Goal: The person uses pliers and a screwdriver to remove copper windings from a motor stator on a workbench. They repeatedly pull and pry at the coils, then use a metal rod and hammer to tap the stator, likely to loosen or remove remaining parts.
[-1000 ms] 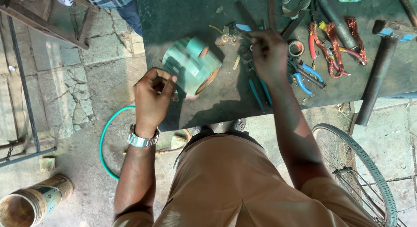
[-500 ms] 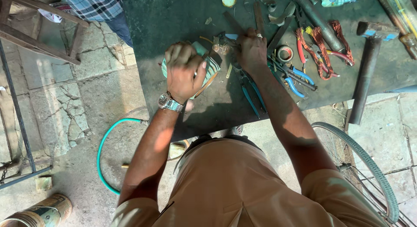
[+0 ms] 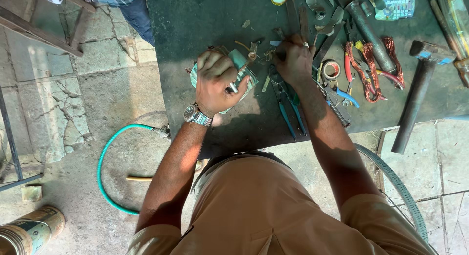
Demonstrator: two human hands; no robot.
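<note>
Taking the dark workbench as the landmark: at its near left corner the left hand, a steel watch on its wrist, is clamped down over a pale green motor housing, fingers curled round it and a small metal piece pinched by the thumb; the housing lies on the bench top, mostly hidden under that hand; just right of it the right hand is closed over small metal fittings, though what it grips I cannot tell; blue-handled pliers lie at the bench's near edge below that hand; farther right sit a tape roll, coiled copper wire and a hammer; my judgement is that the housing is being steadied while a part is picked, and the next move calls for a firm hold and careful alignment.
</note>
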